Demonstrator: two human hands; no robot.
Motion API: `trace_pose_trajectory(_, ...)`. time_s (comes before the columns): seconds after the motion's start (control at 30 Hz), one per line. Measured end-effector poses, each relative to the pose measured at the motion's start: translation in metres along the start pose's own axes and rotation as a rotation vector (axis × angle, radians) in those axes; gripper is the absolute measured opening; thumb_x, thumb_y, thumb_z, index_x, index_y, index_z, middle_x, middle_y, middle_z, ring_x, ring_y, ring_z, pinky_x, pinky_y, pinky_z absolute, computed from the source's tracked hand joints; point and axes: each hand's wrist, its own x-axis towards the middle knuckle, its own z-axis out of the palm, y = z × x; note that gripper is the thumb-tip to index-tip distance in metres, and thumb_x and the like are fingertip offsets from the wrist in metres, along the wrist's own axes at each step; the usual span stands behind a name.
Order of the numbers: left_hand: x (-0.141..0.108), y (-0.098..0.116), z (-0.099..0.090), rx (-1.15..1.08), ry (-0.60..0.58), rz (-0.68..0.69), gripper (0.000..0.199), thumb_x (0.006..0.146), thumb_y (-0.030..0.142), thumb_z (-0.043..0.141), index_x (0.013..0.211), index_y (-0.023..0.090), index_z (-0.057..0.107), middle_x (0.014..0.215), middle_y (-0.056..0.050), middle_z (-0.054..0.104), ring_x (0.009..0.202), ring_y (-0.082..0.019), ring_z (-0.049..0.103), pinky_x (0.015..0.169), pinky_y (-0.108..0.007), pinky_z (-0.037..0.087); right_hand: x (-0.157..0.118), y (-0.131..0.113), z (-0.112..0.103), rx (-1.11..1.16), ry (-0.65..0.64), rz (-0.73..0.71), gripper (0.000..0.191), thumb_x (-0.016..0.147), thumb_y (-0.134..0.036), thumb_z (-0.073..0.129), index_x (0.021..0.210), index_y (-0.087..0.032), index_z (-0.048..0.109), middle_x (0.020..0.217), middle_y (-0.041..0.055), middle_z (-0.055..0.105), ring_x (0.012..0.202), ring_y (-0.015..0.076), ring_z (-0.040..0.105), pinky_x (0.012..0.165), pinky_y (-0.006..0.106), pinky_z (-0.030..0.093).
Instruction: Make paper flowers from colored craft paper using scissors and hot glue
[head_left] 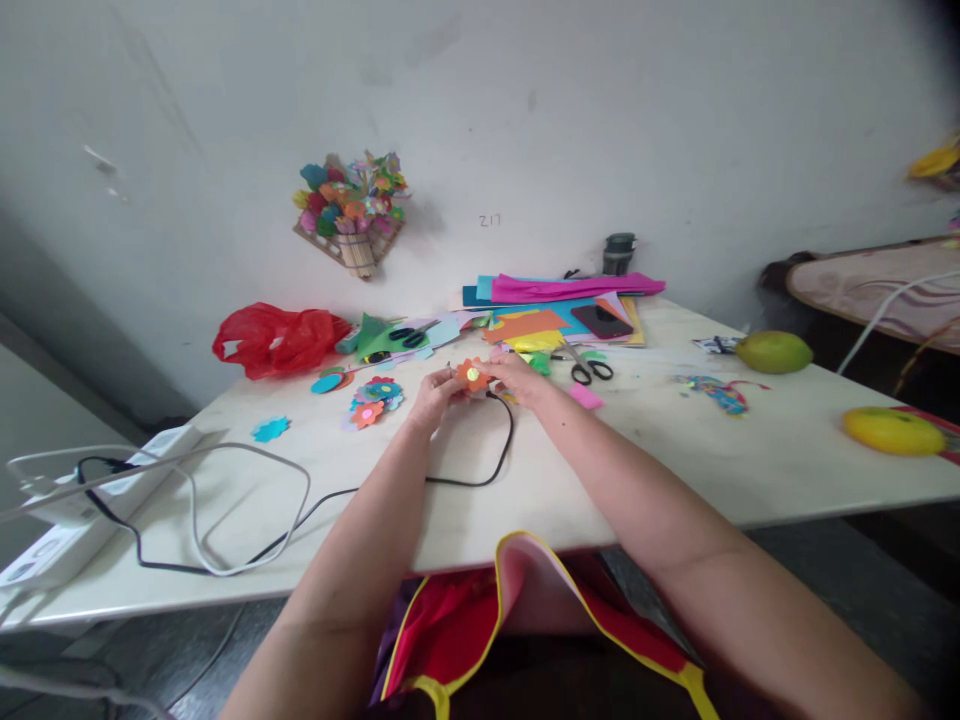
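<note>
Between my two hands is an orange paper flower (472, 375) with a pale yellow centre. My left hand (437, 396) grips its left edge with the fingers closed. On the other side, my right hand (514, 377) has its fingers pressed at the flower's right edge. A black cable (504, 450) ends just below the right hand; what it joins there is hidden. Left of my hands lies a small pile of paper flowers (379, 396), with a blue paper flower (271, 429) farther left. Black-handled scissors (591, 373) lie right of my right hand.
Coloured paper sheets (525, 325), a phone (602, 321) and a second pair of scissors (409, 337) lie along the back. A red plastic bag (277, 338) is at back left. A power strip (97, 505) with looping cables occupies the left; two mangoes (774, 352) lie at right.
</note>
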Motion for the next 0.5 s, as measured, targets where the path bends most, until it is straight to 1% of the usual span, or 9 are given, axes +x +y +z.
trace_pose_trajectory(0.23, -0.003, 0.0033, 0.0023, 0.018, 0.011, -0.018, 0.022, 0.057, 0.032, 0.067, 0.063, 0.013, 0.06, 0.054, -0.002, 0.061, 0.051, -0.012, 0.055, 0.057, -0.026, 0.046, -0.0038, -0.0031, 0.0027, 0.0, 0.063, -0.024, 0.017, 0.06, -0.028, 0.069, 0.058, -0.015, 0.059, 0.055, -0.0007, 0.055, 0.05, 0.0089, 0.044, 0.044, 0.022, 0.029)
trace_pose_trajectory(0.37, -0.0015, 0.0018, 0.001, -0.017, 0.03, -0.016, 0.021, 0.057, 0.031, 0.067, 0.063, 0.014, 0.058, 0.055, -0.001, 0.061, 0.05, -0.012, 0.056, 0.058, -0.027, 0.048, -0.0032, -0.0025, 0.0032, -0.004, 0.061, -0.016, 0.017, 0.06, -0.029, 0.068, 0.057, -0.016, 0.058, 0.054, -0.0008, 0.054, 0.05, 0.0091, 0.043, 0.044, 0.022, 0.029)
trace_pose_trajectory(0.5, -0.0005, 0.0005, 0.0001, -0.032, 0.049, -0.006, 0.02, 0.057, 0.031, 0.067, 0.064, 0.014, 0.058, 0.058, -0.002, 0.062, 0.05, -0.012, 0.056, 0.057, -0.027, 0.048, -0.0011, -0.0007, 0.0021, 0.01, 0.014, 0.017, 0.021, 0.059, -0.034, 0.068, 0.059, -0.016, 0.057, 0.057, 0.0, 0.057, 0.054, 0.0105, 0.047, 0.044, 0.022, 0.03)
